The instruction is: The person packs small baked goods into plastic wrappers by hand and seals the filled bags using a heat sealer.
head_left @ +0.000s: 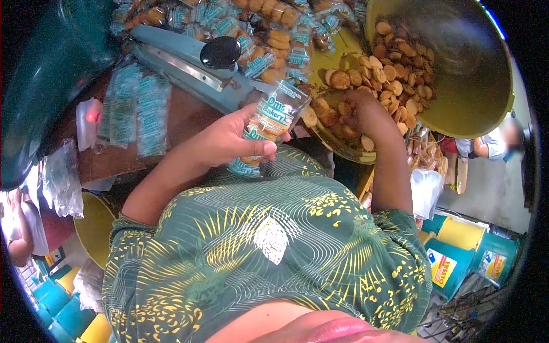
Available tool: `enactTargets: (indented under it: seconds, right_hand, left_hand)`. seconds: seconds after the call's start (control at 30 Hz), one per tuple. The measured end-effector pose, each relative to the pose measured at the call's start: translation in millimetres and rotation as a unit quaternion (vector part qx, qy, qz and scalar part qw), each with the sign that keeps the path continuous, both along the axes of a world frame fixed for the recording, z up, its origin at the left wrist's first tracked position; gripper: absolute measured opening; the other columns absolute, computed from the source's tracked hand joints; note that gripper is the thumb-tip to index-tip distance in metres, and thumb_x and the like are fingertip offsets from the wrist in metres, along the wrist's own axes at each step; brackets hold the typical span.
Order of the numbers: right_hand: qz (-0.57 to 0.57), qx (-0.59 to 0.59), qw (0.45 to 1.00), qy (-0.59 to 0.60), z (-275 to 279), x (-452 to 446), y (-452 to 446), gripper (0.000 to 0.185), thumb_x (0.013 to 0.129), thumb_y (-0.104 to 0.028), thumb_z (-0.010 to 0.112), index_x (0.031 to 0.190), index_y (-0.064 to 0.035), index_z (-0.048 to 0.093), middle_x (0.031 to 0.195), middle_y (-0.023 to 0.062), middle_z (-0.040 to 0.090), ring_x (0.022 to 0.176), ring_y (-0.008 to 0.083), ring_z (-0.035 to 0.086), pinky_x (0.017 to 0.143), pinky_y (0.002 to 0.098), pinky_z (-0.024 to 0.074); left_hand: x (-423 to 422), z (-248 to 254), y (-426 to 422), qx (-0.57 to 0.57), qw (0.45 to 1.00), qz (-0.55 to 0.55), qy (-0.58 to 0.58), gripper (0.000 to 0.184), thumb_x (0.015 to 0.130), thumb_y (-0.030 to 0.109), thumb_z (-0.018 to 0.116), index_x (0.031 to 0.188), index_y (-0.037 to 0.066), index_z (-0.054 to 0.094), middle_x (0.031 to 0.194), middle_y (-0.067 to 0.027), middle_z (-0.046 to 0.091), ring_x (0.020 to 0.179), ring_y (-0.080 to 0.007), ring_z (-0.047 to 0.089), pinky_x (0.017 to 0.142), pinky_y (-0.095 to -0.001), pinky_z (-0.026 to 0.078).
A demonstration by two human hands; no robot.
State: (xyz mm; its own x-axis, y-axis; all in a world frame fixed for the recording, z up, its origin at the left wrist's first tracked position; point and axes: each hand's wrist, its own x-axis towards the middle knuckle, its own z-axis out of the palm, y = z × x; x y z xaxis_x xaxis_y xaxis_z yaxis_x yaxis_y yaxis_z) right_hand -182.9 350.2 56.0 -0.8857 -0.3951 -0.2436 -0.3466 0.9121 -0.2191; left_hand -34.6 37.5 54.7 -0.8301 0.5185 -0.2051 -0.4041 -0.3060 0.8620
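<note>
My left hand (246, 137) is closed around a clear printed bakery bag (280, 111) with some round cookies inside, its top end pointing up and away from my body. My right hand (361, 108) reaches down among loose round cookies (394, 74) at the near side of a yellow tub (469, 74). Its fingertips are hidden among the cookies, so what they hold, if anything, cannot be made out. A blue bag sealer (177, 60) with a round black knob lies just beyond my left hand.
Flat printed bags (137, 108) lie on the brown table (189, 120) at the left. Filled cookie packs (277, 43) are heaped behind the sealer. A large teal container (51, 74) stands far left. Teal buckets (449, 266) stand low right; a person (489, 146) is beyond the tub.
</note>
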Motion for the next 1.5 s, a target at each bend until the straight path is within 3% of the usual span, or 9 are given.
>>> enactTargets:
  seconds: [0.23, 0.37, 0.5, 0.6, 0.73, 1.07, 1.2, 1.33, 1.5]
  right_hand:
    - [0.016, -0.223, 0.974, 0.044, 29.3, 2.6, -19.3, 0.029, 0.086, -0.007, 0.066, 0.115, -0.0048, 0.061, 0.104, 0.0151, 0.067, 0.095, 0.0265, 0.066, 0.086, 0.0363, 0.0519]
    - [0.041, -0.541, 0.840, 0.031, 37.2, 8.8, -51.8, 0.029, 0.084, -0.006, 0.072, 0.109, -0.0065, 0.056, 0.096, 0.0029, 0.061, 0.092, 0.0132, 0.062, 0.081, 0.0309, 0.0515]
    - [0.243, -0.452, 0.840, -0.178, 62.3, 23.1, -78.9, 0.012, 0.091, -0.004, 0.062, 0.102, -0.0026, 0.058, 0.100, 0.0038, 0.060, 0.096, 0.0110, 0.056, 0.086, 0.0275, 0.0460]
    - [0.230, -0.370, 0.892, -0.123, 68.2, 26.4, -93.2, 0.014, 0.091, -0.008, 0.063, 0.101, 0.0017, 0.061, 0.101, 0.0074, 0.061, 0.098, 0.0152, 0.057, 0.086, 0.0308, 0.0468]
    - [0.267, -0.454, 0.847, 0.076, 62.5, 32.9, -108.3, 0.023, 0.083, -0.015, 0.073, 0.097, 0.0004, 0.063, 0.091, 0.0136, 0.065, 0.092, 0.0307, 0.063, 0.083, 0.0365, 0.0493]
    - [0.071, -0.438, 0.831, 0.335, 52.0, 38.9, -105.1, 0.020, 0.089, -0.020, 0.069, 0.092, -0.0040, 0.059, 0.078, 0.0136, 0.062, 0.067, 0.0291, 0.061, 0.064, 0.0354, 0.0491]
    - [0.095, -0.441, 0.864, 0.226, 44.8, 43.6, -106.5, 0.019, 0.090, -0.020, 0.068, 0.093, -0.0037, 0.059, 0.077, 0.0124, 0.062, 0.069, 0.0230, 0.063, 0.065, 0.0346, 0.0493]
    - [0.050, -0.674, 0.736, 0.027, 61.1, 55.5, -127.8, 0.035, 0.090, -0.011, 0.068, 0.119, -0.0026, 0.053, 0.082, 0.0078, 0.065, 0.079, 0.0137, 0.064, 0.074, 0.0283, 0.0515]
    - [0.179, -0.507, 0.838, 0.099, 67.1, 45.9, -122.2, 0.069, 0.089, -0.011, 0.069, 0.147, -0.0052, 0.031, 0.089, 0.0075, 0.068, 0.082, 0.0163, 0.066, 0.077, 0.0269, 0.0532]
  left_hand:
    - [-1.9, -1.7, -0.2, -0.050, 0.996, 0.002, 0.071, 0.078, 0.080, 0.025, 0.079, 0.144, 0.007, 0.037, 0.120, -0.0084, 0.061, 0.104, -0.0174, 0.061, 0.091, -0.0338, 0.049]
    - [-7.6, -1.8, 3.9, -0.044, 0.994, -0.014, 0.100, 0.081, 0.079, 0.026, 0.081, 0.143, 0.005, 0.037, 0.119, -0.0082, 0.062, 0.111, -0.0182, 0.058, 0.097, -0.0341, 0.046]
    - [-9.8, 3.5, 11.5, -0.016, 0.991, -0.005, 0.129, 0.069, 0.081, 0.025, 0.080, 0.136, 0.003, 0.043, 0.114, -0.0060, 0.062, 0.104, -0.0141, 0.058, 0.092, -0.0311, 0.048]
    - [-9.8, 10.1, 7.1, -0.041, 0.992, -0.005, 0.116, 0.074, 0.079, 0.025, 0.081, 0.138, 0.004, 0.042, 0.113, -0.0048, 0.063, 0.103, -0.0137, 0.059, 0.090, -0.0311, 0.048]
    - [-12.4, 9.9, 1.4, -0.063, 0.991, 0.028, 0.116, 0.077, 0.078, 0.026, 0.082, 0.139, 0.005, 0.041, 0.114, -0.0033, 0.063, 0.102, -0.0138, 0.059, 0.089, -0.0316, 0.048]
    - [2.2, 4.3, 0.2, 0.089, 0.990, 0.075, 0.085, 0.080, 0.084, 0.017, 0.075, 0.147, 0.003, 0.028, 0.132, -0.0119, 0.052, 0.114, -0.0214, 0.059, 0.096, -0.0335, 0.048]
    - [8.7, 3.9, 7.3, 0.173, 0.973, 0.138, 0.072, 0.083, 0.084, 0.018, 0.075, 0.150, 0.009, 0.026, 0.134, -0.0127, 0.053, 0.112, -0.0271, 0.062, 0.094, -0.0373, 0.052]
    - [14.7, 9.7, -3.2, 0.145, 0.975, 0.150, 0.073, 0.078, 0.088, 0.014, 0.071, 0.151, 0.012, 0.026, 0.135, -0.0122, 0.052, 0.110, -0.0270, 0.063, 0.092, -0.0379, 0.053]
    - [16.1, -11.7, -7.7, 0.190, 0.971, 0.113, 0.088, 0.068, 0.095, 0.034, 0.061, 0.150, 0.010, 0.029, 0.140, -0.0112, 0.048, 0.120, -0.0229, 0.055, 0.099, -0.0378, 0.048]
